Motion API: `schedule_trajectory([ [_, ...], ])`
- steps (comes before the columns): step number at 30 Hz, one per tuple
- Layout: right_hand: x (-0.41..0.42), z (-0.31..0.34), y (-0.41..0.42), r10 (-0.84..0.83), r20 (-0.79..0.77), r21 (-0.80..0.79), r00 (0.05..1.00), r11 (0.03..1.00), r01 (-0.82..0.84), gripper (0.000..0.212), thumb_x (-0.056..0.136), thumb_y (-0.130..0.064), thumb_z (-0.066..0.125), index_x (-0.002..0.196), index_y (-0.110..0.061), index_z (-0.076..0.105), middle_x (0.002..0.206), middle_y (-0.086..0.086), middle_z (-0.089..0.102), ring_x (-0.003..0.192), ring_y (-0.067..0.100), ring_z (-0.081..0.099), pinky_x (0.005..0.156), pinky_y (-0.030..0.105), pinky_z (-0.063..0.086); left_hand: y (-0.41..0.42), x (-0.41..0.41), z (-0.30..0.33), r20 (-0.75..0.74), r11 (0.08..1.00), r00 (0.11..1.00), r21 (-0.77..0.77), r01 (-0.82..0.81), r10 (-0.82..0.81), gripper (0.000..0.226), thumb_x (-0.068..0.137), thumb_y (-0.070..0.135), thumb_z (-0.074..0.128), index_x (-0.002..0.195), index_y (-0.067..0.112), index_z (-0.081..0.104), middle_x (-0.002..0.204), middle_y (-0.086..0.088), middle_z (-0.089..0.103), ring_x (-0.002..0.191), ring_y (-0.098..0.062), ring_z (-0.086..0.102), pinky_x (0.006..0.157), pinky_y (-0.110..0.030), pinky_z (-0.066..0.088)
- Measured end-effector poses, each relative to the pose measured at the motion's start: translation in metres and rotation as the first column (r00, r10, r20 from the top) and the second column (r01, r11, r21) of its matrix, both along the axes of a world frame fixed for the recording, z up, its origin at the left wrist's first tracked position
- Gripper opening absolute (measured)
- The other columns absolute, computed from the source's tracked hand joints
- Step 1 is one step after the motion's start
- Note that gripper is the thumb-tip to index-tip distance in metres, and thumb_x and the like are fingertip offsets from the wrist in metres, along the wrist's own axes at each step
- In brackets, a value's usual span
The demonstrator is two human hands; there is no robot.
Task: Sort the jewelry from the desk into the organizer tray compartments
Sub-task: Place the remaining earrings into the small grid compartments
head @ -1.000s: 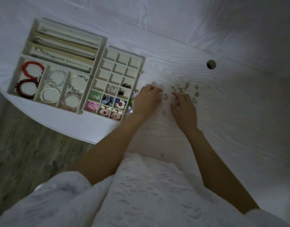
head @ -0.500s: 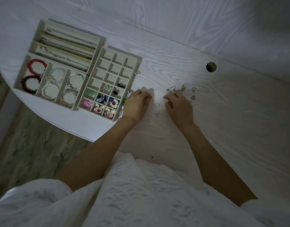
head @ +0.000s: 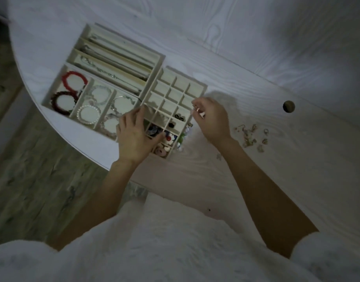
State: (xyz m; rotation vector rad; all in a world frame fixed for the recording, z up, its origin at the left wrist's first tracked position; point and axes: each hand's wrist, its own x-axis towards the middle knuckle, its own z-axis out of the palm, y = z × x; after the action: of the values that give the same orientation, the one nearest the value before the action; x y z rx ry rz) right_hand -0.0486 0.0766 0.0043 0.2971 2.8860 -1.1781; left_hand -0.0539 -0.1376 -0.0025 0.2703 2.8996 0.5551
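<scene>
Jewelry [head: 249, 135] is lying loose on the surface [head: 256, 180] at right of centre. Our right hand [head: 212, 119] is pinching a small piece at the grid tray [head: 180, 82] edge; our left hand [head: 133, 135] is resting open-fingered over its lower cells. We are aiming for an empty cell, lowering before releasing.
</scene>
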Motion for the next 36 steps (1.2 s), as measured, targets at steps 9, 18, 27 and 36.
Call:
schedule_trajectory([
  [9, -0.045, -0.011, -0.01, 0.082, 0.099, 0.317, 0.992, 0.942, -0.11, 0.021, 0.083, -0.014, 0.066, 0.103, -0.012, 0.069, 0.108, 0.008, 0.059, 0.103, 0.027, 0.052, 0.086, 0.03, 0.039, 0.026, -0.011, -0.011, 0.036, 1.0, 0.999, 0.003, -0.024, 0.024, 0.116, 0.065, 0.077, 0.06, 0.15, 0.008, 0.02, 0.154, -0.019, 0.019, 0.139, -0.038, 0.018, 0.11, -0.055, 0.011],
  [18, -0.036, -0.006, 0.003, -0.023, 0.011, 0.307, 1.0, 0.952, 0.018, 0.011, 0.081, -0.016, 0.066, 0.087, -0.013, 0.074, 0.096, 0.009, 0.059, 0.094, 0.027, 0.053, 0.074, 0.019, 0.027, 0.02, -0.009, -0.02, -0.01, 0.997, 1.0, -0.076, 0.017, -0.018, 0.115, 0.061, 0.074, 0.063, 0.148, 0.006, 0.029, 0.153, -0.021, 0.025, 0.14, -0.038, 0.02, 0.109, -0.058, 0.013],
  [27, -0.052, -0.017, -0.015, 0.072, -0.009, 0.469, 0.997, 0.881, -0.06, 0.011, 0.078, -0.01, 0.064, 0.075, -0.007, 0.074, 0.085, 0.008, 0.059, 0.085, 0.028, 0.052, 0.074, 0.037, 0.042, 0.031, -0.006, -0.016, 0.079, 0.989, 0.996, -0.142, 0.051, -0.04, 0.124, 0.057, 0.082, 0.056, 0.151, 0.01, 0.019, 0.157, -0.023, 0.003, 0.145, -0.038, -0.001, 0.113, -0.059, 0.002],
  [36, -0.051, -0.024, -0.009, 0.169, -0.076, 0.453, 0.983, 0.884, -0.117, 0.006, 0.074, -0.007, 0.068, 0.079, -0.008, 0.072, 0.084, 0.01, 0.059, 0.083, 0.03, 0.055, 0.07, 0.036, 0.043, 0.029, -0.006, -0.017, 0.09, 0.989, 0.995, -0.132, 0.063, -0.052, 0.122, 0.06, 0.08, 0.059, 0.152, 0.013, 0.017, 0.157, -0.022, 0.001, 0.145, -0.037, -0.003, 0.113, -0.059, 0.001],
])
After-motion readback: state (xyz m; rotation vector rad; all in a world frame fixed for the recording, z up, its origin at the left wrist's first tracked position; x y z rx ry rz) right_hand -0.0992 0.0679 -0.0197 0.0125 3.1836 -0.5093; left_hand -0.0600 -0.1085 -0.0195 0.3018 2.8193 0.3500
